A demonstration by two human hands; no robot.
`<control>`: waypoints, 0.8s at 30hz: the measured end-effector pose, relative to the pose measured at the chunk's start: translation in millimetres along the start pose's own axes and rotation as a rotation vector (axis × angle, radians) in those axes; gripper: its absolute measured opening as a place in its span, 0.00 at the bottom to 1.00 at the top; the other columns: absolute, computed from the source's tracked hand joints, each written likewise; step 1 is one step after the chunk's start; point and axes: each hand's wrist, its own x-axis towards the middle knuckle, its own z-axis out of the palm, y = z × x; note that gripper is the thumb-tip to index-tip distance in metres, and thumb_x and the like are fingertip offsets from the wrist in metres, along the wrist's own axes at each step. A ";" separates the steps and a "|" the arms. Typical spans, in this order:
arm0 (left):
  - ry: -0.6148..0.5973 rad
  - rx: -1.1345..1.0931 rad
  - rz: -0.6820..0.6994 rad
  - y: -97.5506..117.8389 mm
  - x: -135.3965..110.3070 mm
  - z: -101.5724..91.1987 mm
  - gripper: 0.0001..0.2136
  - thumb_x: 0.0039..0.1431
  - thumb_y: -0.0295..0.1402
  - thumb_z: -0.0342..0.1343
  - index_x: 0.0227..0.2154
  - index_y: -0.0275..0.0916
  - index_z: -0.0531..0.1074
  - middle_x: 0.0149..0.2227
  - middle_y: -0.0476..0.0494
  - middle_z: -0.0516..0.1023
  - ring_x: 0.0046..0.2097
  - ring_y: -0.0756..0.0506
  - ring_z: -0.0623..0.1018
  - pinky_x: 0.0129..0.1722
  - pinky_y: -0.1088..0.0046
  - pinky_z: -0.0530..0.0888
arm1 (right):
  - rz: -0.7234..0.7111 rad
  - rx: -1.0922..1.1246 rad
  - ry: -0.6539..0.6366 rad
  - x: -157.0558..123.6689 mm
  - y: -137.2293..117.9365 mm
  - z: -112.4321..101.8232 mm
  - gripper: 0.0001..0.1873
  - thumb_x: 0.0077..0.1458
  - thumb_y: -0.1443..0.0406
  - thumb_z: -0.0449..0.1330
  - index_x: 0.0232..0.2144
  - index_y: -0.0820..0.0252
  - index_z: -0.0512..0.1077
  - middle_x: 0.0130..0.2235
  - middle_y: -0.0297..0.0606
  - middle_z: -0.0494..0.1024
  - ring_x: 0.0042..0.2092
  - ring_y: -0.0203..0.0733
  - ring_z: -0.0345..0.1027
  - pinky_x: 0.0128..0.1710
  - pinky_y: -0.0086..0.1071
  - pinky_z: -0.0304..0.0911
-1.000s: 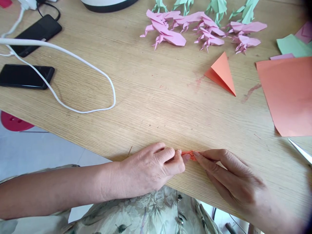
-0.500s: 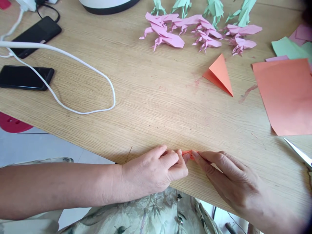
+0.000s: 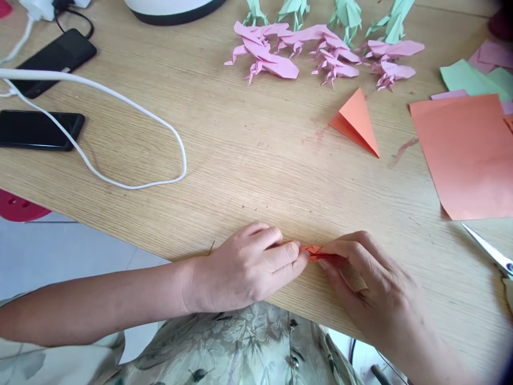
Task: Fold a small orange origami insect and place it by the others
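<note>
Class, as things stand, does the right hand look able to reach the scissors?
Probably yes: nothing visible stands between the right hand and the scissors, though it pinches the folded orange paper, which it would likely need to release.

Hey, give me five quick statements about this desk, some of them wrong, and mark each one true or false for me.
1. The left hand and right hand are both at a small piece of folded orange paper. True.
2. The scissors are in the right hand. False: they lie on the table, apart from it.
3. The pink paper figures are nearer the hands than the green paper figures. True.
4. The folded orange triangle lies on the flat orange sheet. False: it sits to the sheet's left in view.
5. A white cable crosses the lower black phone. True.
</note>
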 end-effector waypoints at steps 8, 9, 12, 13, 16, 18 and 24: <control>-0.006 -0.247 -0.249 1.0 20.2 5.7 0.06 0.66 0.27 0.52 0.34 0.36 0.73 0.37 0.46 0.74 0.38 0.49 0.71 0.39 0.70 0.70 | 0.091 0.029 -0.132 22.7 -4.6 -5.1 0.06 0.55 0.71 0.55 0.34 0.55 0.66 0.34 0.36 0.70 0.31 0.39 0.67 0.29 0.32 0.63; -0.009 -0.259 -0.253 0.9 20.2 5.7 0.06 0.66 0.27 0.53 0.34 0.36 0.73 0.37 0.46 0.74 0.38 0.49 0.71 0.40 0.70 0.70 | 0.102 0.022 -0.160 25.1 -4.8 -5.7 0.06 0.53 0.72 0.55 0.33 0.55 0.66 0.34 0.36 0.70 0.30 0.38 0.66 0.28 0.32 0.62; -0.016 -0.276 -0.262 1.0 19.1 6.1 0.05 0.65 0.26 0.53 0.34 0.36 0.73 0.39 0.46 0.74 0.38 0.48 0.71 0.40 0.69 0.69 | 0.130 0.000 -0.241 32.0 -5.1 -7.7 0.07 0.52 0.72 0.56 0.31 0.55 0.63 0.33 0.33 0.69 0.29 0.37 0.65 0.28 0.31 0.59; -0.021 -0.275 -0.263 1.0 18.9 6.4 0.05 0.65 0.27 0.53 0.34 0.36 0.73 0.39 0.45 0.74 0.38 0.48 0.71 0.40 0.69 0.68 | 0.136 -0.007 -0.263 34.1 -5.3 -8.5 0.07 0.52 0.72 0.56 0.30 0.55 0.62 0.33 0.33 0.68 0.29 0.36 0.65 0.28 0.31 0.58; -0.027 -0.256 -0.256 1.2 19.1 8.2 0.06 0.66 0.27 0.52 0.34 0.36 0.72 0.38 0.45 0.74 0.38 0.47 0.70 0.39 0.68 0.67 | 0.146 -0.039 -0.319 40.2 -7.0 -11.4 0.09 0.51 0.73 0.56 0.31 0.55 0.61 0.33 0.32 0.69 0.29 0.36 0.65 0.28 0.30 0.57; -0.022 -0.243 -0.245 1.0 19.5 9.8 0.06 0.66 0.28 0.51 0.34 0.36 0.72 0.39 0.45 0.74 0.37 0.47 0.70 0.39 0.68 0.66 | 0.151 -0.069 -0.346 43.8 -8.6 -13.4 0.10 0.49 0.73 0.57 0.31 0.55 0.61 0.33 0.32 0.69 0.28 0.36 0.65 0.28 0.30 0.57; 0.000 -0.256 -0.248 0.7 19.8 13.6 0.07 0.67 0.30 0.50 0.35 0.37 0.72 0.40 0.44 0.73 0.38 0.46 0.70 0.37 0.67 0.65 | 0.087 -0.173 -0.400 52.6 -13.3 -16.3 0.11 0.49 0.73 0.57 0.33 0.55 0.61 0.34 0.33 0.71 0.29 0.36 0.66 0.26 0.29 0.54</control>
